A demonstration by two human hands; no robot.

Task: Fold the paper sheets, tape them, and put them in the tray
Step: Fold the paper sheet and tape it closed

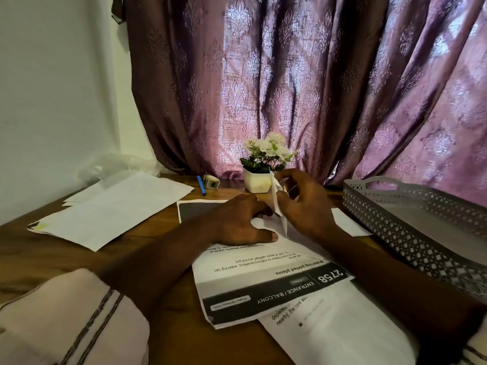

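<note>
Head view, left hand (242,222) pressing paper sheet (253,270) down, thumb flat, right hand (303,204) pinching its raised folded edge.

The left hand (242,219) and both forearms cover the middle of the white printed sheet with a black banner (263,275) at 6 o'clock; its small print is too fine to read. The left fingertips vanish behind the raised white paper flap (276,196) pinched by the right hand (303,204), so whether they pinch or only press cannot be told. That hand hides part of the small white flower pot (257,181) at 12 o'clock. The grey perforated plastic tray (395,206) at 3 o'clock runs off the right edge. The markings on the patterned tape roll (211,181) at 11 o'clock are too small to tell.
</note>
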